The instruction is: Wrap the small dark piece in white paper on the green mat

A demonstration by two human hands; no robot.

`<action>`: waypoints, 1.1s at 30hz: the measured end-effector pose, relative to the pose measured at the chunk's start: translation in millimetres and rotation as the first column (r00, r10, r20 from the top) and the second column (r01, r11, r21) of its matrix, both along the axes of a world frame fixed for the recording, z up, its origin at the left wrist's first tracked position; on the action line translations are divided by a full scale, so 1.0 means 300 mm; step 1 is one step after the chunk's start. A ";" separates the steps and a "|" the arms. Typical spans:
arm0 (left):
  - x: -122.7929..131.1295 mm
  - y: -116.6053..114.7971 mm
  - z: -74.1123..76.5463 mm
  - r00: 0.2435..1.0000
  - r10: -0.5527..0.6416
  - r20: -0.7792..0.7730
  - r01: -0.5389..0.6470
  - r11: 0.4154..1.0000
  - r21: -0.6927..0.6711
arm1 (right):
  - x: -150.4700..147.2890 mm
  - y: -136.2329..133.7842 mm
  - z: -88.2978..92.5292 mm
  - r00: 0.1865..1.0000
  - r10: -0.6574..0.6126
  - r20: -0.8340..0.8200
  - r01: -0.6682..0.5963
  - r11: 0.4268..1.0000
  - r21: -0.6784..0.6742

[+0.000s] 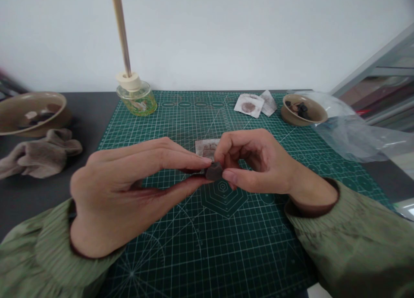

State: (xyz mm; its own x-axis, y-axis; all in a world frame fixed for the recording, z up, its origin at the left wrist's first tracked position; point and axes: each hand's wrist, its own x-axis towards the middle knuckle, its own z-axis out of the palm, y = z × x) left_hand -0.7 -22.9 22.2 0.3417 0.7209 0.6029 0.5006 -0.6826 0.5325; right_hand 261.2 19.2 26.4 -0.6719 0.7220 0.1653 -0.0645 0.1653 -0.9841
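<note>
Between my two hands, above the middle of the mat, is a small dark brown lump that looks like clay. My left hand pinches it between outstretched fingers and thumb. From the other side, my right hand touches its right edge with curled index finger and thumb. The lump's far side is hidden by my fingers. Just behind my fingertips, a small whitish square with dark stains lies on the green cutting mat, partly covered by my right hand.
A glass reed diffuser stands at the back left. On the left are a tan bowl with dark pieces and a crumpled brown cloth. At the back right lie stained white squares, a smaller bowl and clear plastic.
</note>
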 end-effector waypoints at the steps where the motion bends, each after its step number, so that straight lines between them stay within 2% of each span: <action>1: 0.000 0.000 0.000 1.000 -0.002 0.002 0.002 1.000 -0.003 | 0.000 0.000 -0.001 1.000 0.001 -0.003 -0.001 1.000 0.000; 27: -0.003 -0.003 0.009 1.000 -0.024 0.009 0.024 1.000 -0.015 | 0.003 -0.001 0.005 1.000 -0.010 0.026 0.010 1.000 -0.006; 33: 0.009 0.008 0.001 0.997 0.076 0.025 -0.074 0.995 -0.066 | 0.002 0.010 -0.028 0.994 -0.079 -0.080 0.077 0.997 -0.022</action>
